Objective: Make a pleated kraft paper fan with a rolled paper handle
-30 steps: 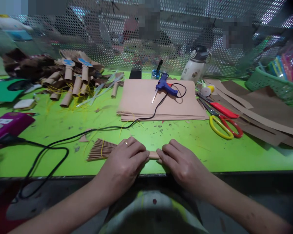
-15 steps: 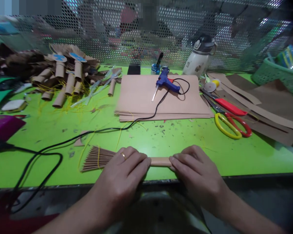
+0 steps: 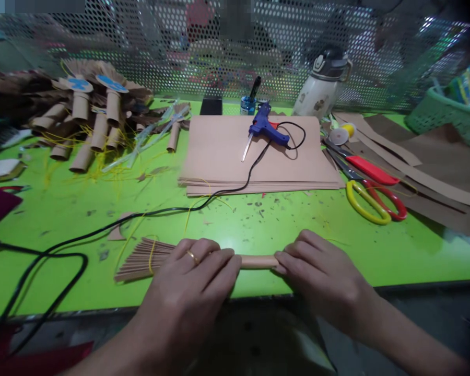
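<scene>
Near the front edge of the green table lies a pleated brown paper fan (image 3: 144, 259), its folds spread at the left and a yellow string around them. Its narrow end is rolled into a paper tube (image 3: 257, 262). My left hand (image 3: 198, 282), with a ring on one finger, is closed over the part where pleats meet tube. My right hand (image 3: 325, 277) is closed on the tube's right end, fingertips pressing it. The palms hide the undersides of the grip. Between the hands a short smooth stretch of the tube shows.
A blue glue gun (image 3: 264, 128) rests on stacked brown paper (image 3: 215, 151), its black cord (image 3: 160, 211) crossing the table. Scissors (image 3: 370, 201) lie at the right beside paper strips. Paper tubes with fans (image 3: 100, 130) are heaped back left. A flask (image 3: 321, 86) and green basket (image 3: 431, 112) stand behind.
The view has shifted slightly, so the table's things sit a little further left. Both hands keep their grip on the paper fan and its tube; the fan's spread end appears further left and lower.
</scene>
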Motion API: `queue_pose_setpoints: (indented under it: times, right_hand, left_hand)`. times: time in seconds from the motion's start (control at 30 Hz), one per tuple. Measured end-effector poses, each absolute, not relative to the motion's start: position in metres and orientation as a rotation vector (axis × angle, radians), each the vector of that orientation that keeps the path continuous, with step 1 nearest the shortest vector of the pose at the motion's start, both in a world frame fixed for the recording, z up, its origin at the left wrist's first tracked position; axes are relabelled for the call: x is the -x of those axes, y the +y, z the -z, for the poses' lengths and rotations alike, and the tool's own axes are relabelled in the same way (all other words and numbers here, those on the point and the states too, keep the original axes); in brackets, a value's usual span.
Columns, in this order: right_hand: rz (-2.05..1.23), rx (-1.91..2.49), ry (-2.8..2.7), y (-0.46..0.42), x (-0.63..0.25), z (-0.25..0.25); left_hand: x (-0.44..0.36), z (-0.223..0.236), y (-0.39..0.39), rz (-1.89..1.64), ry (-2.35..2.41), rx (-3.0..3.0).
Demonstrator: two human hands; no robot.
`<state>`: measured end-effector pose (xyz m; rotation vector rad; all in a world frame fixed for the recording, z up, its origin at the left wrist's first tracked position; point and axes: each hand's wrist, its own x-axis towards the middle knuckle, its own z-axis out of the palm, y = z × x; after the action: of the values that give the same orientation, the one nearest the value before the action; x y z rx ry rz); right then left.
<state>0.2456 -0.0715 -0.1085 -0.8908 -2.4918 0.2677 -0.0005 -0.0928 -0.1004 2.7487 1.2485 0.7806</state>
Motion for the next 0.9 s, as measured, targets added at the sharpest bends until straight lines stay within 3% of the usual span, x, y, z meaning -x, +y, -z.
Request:
queue_pose_setpoints:
  times: [0.9]
  right_hand:
    - [-0.348, 0.810, -2.541, -0.055, -0.249, 0.105]
  left_hand:
    - [0.005, 0.104, -0.087, -0.769, 1.124, -2.706]
